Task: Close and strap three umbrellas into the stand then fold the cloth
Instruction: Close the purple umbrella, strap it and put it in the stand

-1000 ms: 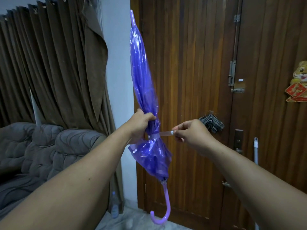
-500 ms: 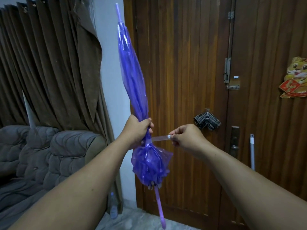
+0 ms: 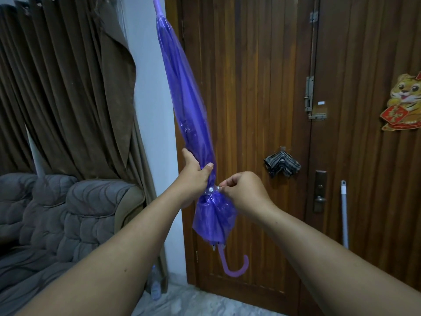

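Observation:
A closed purple see-through umbrella (image 3: 186, 106) stands upright in front of me, tip up, its curved lilac handle (image 3: 234, 267) hanging at the bottom. My left hand (image 3: 193, 176) is wrapped around the gathered canopy just above its waist. My right hand (image 3: 243, 192) pinches the end of the clear strap (image 3: 213, 189), which lies pressed around the canopy at a snap button right beside my left hand. No stand and no loose cloth for folding are in view.
A dark wooden double door (image 3: 262, 110) fills the background, with a checked cloth (image 3: 282, 165) on a hook, a lock (image 3: 320, 190), a white pole (image 3: 344, 213) and a tiger decoration (image 3: 403, 103). Brown curtains (image 3: 68, 92) and a grey sofa (image 3: 57, 215) are at left. A plastic bottle (image 3: 156, 286) stands on the floor.
The strap was stretched out to the right; my right hand has now brought it in against the canopy. The umbrella has turned, so its hooked handle shows again.

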